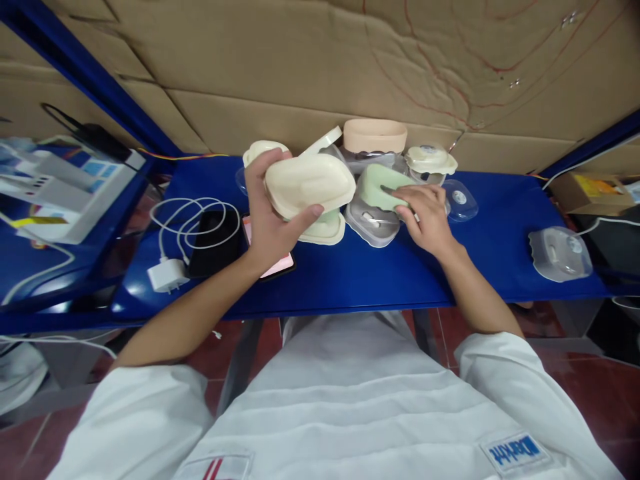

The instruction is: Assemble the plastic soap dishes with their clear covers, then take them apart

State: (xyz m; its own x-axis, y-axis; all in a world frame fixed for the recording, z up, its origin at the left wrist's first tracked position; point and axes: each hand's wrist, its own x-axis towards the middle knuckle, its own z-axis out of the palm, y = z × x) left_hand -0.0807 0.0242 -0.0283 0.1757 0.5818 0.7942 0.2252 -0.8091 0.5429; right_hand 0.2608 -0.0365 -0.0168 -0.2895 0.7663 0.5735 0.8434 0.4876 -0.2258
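The cream piece [310, 183] and green container [375, 188] look smooth matt plastic, the tabletop [330, 283] glossy, the backboard [280, 60] creased cardboard.

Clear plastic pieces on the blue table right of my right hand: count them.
2: the near clear piece beside your right hand, the far clear piece toward the right end of the table. The hand may hide more.

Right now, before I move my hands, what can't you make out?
All in the head view:
- Phone: partly hidden by your left hand and wrist.
- Cream piece: its far side is turned away.
- Green box: your right hand covers its right end.
- Far-right sticker: too small to read.
- Shirt: cut off by the bottom edge.
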